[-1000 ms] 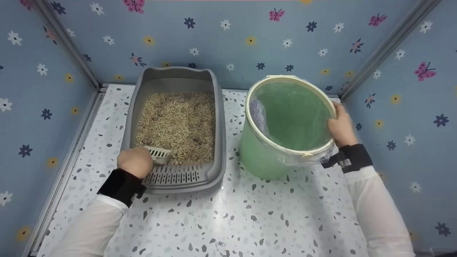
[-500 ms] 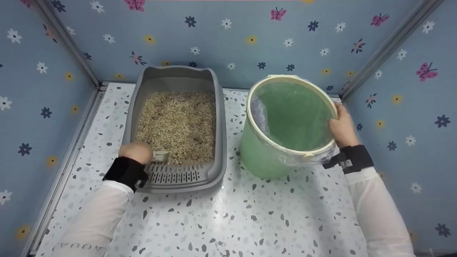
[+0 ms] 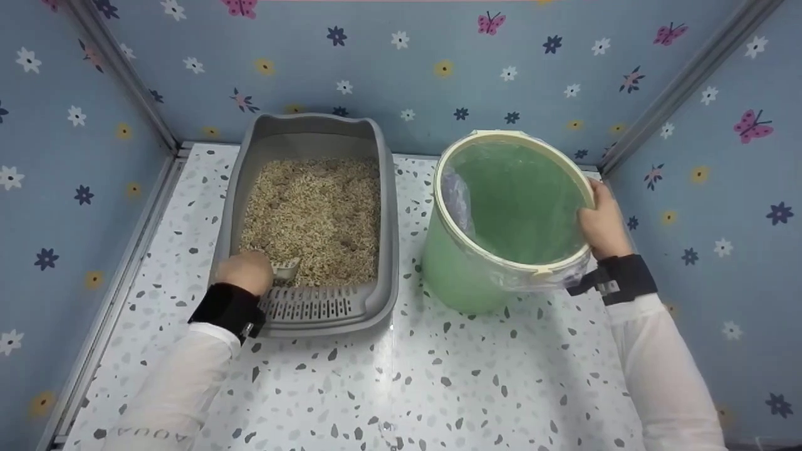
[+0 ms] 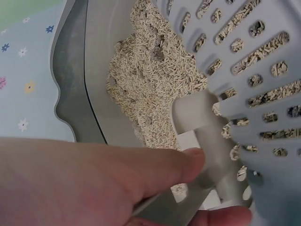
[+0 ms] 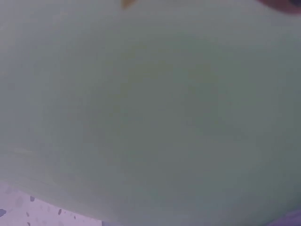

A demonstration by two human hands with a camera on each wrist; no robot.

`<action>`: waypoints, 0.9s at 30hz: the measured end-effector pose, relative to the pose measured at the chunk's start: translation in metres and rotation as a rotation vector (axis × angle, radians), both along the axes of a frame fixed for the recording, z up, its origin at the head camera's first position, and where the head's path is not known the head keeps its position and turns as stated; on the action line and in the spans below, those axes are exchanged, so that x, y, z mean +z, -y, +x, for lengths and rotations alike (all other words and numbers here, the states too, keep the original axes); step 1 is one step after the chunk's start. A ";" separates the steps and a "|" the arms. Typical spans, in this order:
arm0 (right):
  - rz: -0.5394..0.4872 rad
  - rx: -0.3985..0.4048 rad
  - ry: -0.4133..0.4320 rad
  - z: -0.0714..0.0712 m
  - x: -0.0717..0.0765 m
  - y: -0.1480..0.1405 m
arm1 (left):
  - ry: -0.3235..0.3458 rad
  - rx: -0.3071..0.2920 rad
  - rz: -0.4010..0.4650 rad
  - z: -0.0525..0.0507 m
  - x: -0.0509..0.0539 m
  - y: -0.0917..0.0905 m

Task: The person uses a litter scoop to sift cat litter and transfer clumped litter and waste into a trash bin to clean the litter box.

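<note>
My left hand grips a pale litter scoop at the near left corner of a grey litter box. In the left wrist view, the thumb presses on the scoop, whose head lies against the litter by the slotted ledge. Beige pellet litter with some darker clumps covers the box floor. My right hand holds the rim of a green bin, thumb over its cream ring. A clear bag lines the bin. The right wrist view shows mostly blurred green bin wall.
Blue flowered panels with metal frame edges enclose the back and both sides. The box and bin stand side by side on a white speckled floor, with a narrow gap between them.
My left hand has shifted slightly right. The scoop has turned, so its slotted face shows less than a second ago. My right hand and the bin stay in place.
</note>
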State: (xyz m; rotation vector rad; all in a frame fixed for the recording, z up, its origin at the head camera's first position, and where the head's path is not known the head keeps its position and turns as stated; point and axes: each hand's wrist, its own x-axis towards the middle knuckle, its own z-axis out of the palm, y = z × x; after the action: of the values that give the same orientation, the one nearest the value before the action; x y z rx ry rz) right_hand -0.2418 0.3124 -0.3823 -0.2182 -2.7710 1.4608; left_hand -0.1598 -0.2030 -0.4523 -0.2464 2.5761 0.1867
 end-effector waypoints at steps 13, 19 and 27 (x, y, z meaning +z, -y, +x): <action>-0.006 -0.004 0.013 -0.001 -0.001 -0.002 | -0.027 0.071 0.030 -0.012 -0.023 0.003; -0.014 -0.002 0.009 -0.001 -0.002 -0.001 | -0.088 0.099 0.054 -0.018 -0.032 0.004; -0.020 -0.004 0.019 -0.001 -0.002 -0.002 | -0.110 0.156 0.054 -0.026 -0.049 0.003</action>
State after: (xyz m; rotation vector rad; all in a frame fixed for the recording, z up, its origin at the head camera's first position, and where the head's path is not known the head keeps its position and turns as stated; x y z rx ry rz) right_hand -0.2430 0.3149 -0.3841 -0.2393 -2.7702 1.4942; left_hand -0.1857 -0.2059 -0.5012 -0.4285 2.6559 0.3357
